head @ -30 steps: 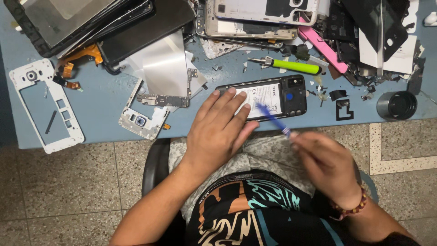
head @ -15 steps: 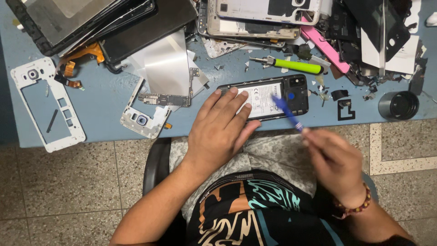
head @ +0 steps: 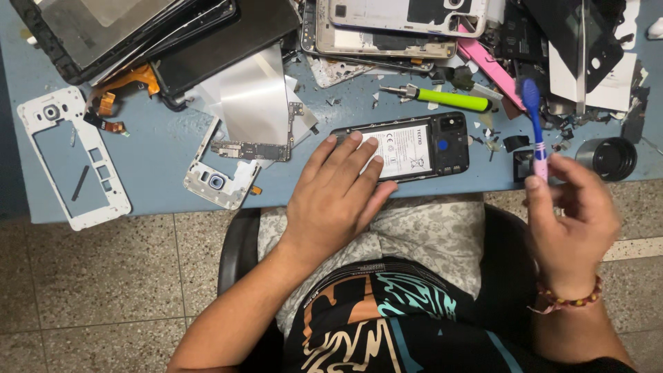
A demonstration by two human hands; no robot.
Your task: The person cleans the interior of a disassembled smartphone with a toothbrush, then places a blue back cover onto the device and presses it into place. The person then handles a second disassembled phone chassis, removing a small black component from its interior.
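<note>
An opened black phone (head: pixel 442 141) lies back-up at the near edge of the blue table (head: pixel 159 148), its white battery showing. My left hand (head: pixel 336 200) rests flat on its left half, fingers spread over the battery. To the right, beyond the table edge, my right hand (head: pixel 577 217) grips the pink handle of a blue-headed toothbrush (head: pixel 533 117). The brush stands almost upright, with its bristle head above the cluttered right part of the table and clear of the phone.
A green-handled screwdriver (head: pixel 442 98) lies behind the phone. Two white phone frames (head: pixel 72 155) (head: pixel 217 181), a circuit board (head: pixel 252 148), stacked screens and back covers (head: pixel 138 34), a pink tool (head: pixel 487 62) and a black round cup (head: pixel 611 157) crowd the table. Small screws and shards lie scattered.
My right hand has swung the toothbrush off the phone and to the right, tilting it upright. My left hand has stayed on the phone.
</note>
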